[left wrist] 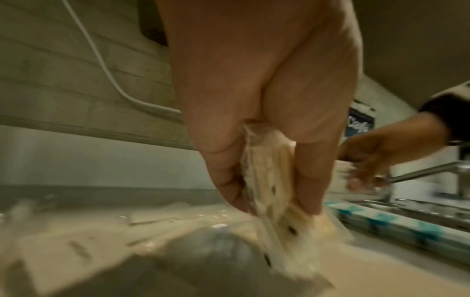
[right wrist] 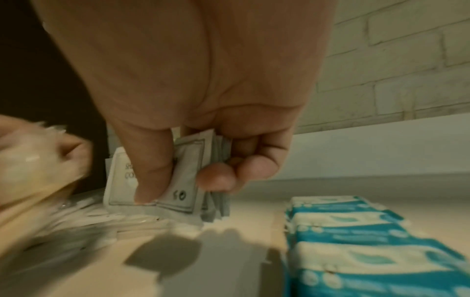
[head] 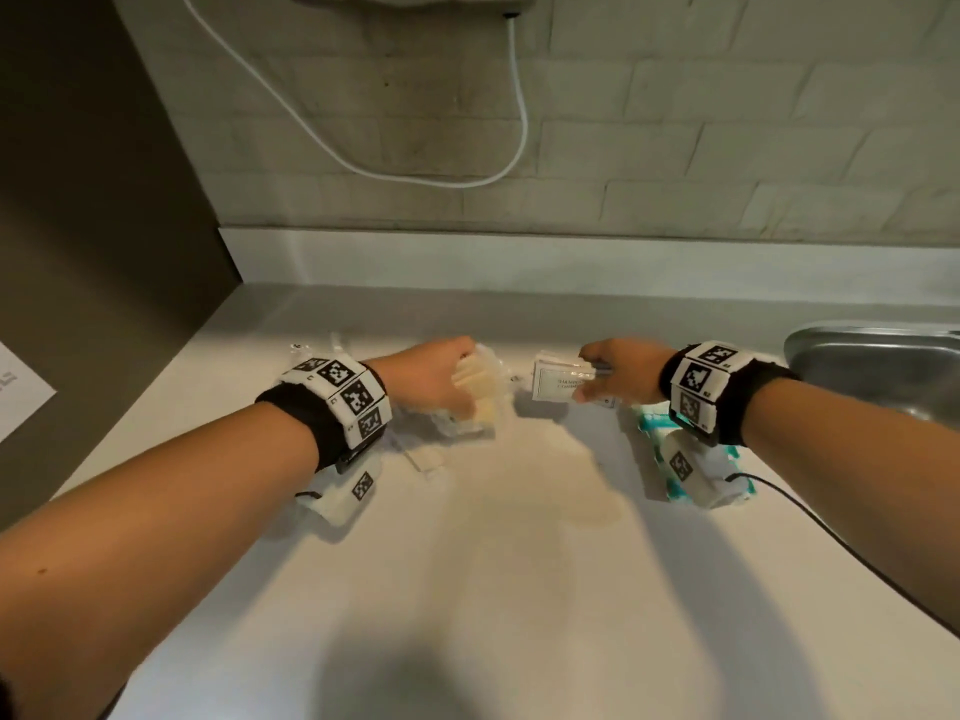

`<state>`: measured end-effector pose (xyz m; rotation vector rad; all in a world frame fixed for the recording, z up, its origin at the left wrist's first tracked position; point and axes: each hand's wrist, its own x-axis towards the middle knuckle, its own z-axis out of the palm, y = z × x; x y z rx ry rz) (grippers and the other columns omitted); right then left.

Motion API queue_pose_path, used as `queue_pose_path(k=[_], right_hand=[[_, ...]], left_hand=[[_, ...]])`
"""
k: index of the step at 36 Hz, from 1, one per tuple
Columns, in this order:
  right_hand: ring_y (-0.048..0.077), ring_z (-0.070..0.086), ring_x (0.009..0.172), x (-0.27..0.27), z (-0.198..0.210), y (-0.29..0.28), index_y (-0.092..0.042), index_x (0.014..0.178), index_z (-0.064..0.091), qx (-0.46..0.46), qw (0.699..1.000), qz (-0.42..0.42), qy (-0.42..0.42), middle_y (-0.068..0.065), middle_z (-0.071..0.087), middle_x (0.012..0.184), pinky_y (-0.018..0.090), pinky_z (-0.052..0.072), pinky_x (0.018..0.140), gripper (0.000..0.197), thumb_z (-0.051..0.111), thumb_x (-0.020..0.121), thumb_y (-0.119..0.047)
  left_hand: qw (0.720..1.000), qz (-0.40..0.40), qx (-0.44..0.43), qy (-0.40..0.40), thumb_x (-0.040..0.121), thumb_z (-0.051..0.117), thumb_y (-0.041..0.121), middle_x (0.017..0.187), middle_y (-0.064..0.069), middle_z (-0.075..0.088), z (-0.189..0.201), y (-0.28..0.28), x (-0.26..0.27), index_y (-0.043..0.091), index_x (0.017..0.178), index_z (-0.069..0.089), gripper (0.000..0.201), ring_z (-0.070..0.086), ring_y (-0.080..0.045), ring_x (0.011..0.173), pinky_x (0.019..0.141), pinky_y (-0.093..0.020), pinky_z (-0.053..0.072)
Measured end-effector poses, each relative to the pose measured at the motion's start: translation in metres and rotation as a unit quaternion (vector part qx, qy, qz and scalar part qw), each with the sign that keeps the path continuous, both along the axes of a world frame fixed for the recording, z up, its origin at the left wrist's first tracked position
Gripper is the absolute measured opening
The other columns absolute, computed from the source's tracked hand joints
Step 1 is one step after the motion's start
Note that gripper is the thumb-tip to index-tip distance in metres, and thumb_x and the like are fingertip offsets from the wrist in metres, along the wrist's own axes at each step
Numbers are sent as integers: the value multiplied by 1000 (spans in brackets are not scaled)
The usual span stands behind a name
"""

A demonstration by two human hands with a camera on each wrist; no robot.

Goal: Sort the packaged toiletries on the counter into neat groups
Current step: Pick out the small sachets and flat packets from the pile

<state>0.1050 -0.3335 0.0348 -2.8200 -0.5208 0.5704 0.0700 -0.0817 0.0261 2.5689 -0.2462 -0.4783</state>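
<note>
My left hand (head: 441, 371) (left wrist: 269, 180) grips a bundle of clear-wrapped cream packets (head: 475, 392) (left wrist: 269, 191) just above the white counter (head: 467, 563). More clear-wrapped packets (head: 421, 439) (left wrist: 106, 231) lie on the counter under and left of that hand. My right hand (head: 618, 368) (right wrist: 183, 180) pinches a stack of white shampoo sachets (head: 558, 381) (right wrist: 183, 186) between thumb and fingers, their lower edges close to the counter. A row of teal-and-white packs (head: 654, 444) (right wrist: 356, 241) lies beneath my right wrist.
A steel sink (head: 872, 356) with a tap (left wrist: 419, 172) lies at the right. A black cable (head: 831, 532) trails off my right wrist over the counter. The brick wall carries a white cord (head: 363, 163). A dark panel (head: 78, 252) bounds the counter's left side.
</note>
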Motion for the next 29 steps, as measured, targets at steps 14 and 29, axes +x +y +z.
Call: queue_pose_path(k=[14, 29], right_hand=[[26, 62, 106, -26, 3, -39, -10, 127, 55, -14, 999, -28, -1, 8, 64, 123, 40, 50, 94, 49, 65, 87, -38], [21, 68, 83, -20, -7, -41, -15, 111, 58, 38, 998, -10, 39, 6, 68, 103, 28, 56, 68, 33, 66, 87, -36]], left_hand=[[981, -140, -23, 131, 72, 82, 28, 104, 12, 59, -49, -101, -42, 27, 116, 48, 55, 59, -13, 98, 79, -24, 48], [992, -81, -22, 98, 63, 84, 55, 113, 13, 49, -41, -87, -29, 24, 133, 47, 85, 49, -10, 107, 89, -24, 42]])
